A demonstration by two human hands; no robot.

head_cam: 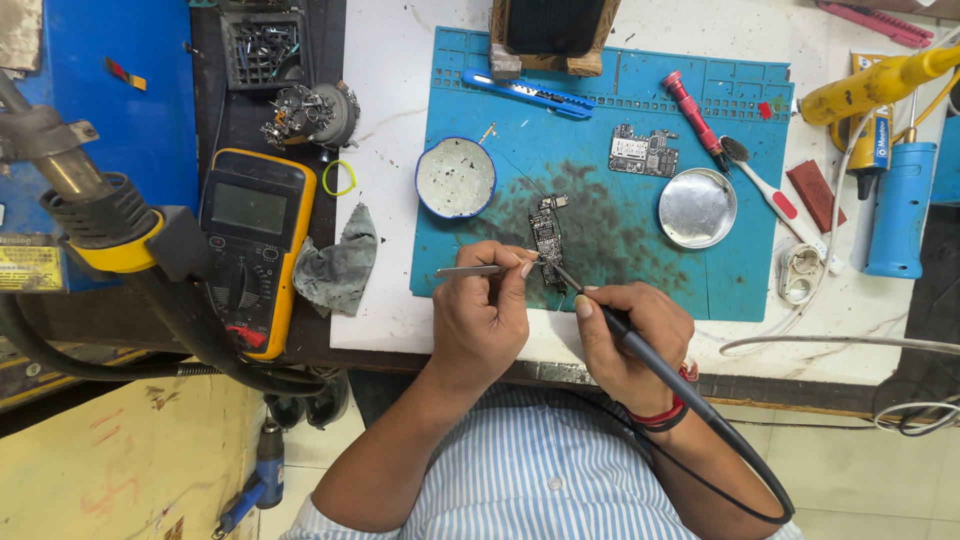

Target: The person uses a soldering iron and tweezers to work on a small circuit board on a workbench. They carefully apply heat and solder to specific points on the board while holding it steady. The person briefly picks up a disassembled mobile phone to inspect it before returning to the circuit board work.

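Observation:
A small dark circuit board (547,238) lies on the blue work mat (640,260), near its front edge. My left hand (482,318) pinches metal tweezers (470,271), whose tips point at the board. My right hand (628,340) grips a black soldering iron (640,350) like a pen, its tip touching the board's lower end. The iron's cable runs back past my right wrist.
A second circuit board (643,152), a round tin (455,178), a metal lid (697,208), a blue utility knife (528,92) and a red screwdriver (693,108) sit on the mat. A yellow multimeter (250,250) and grey rag (338,262) lie left.

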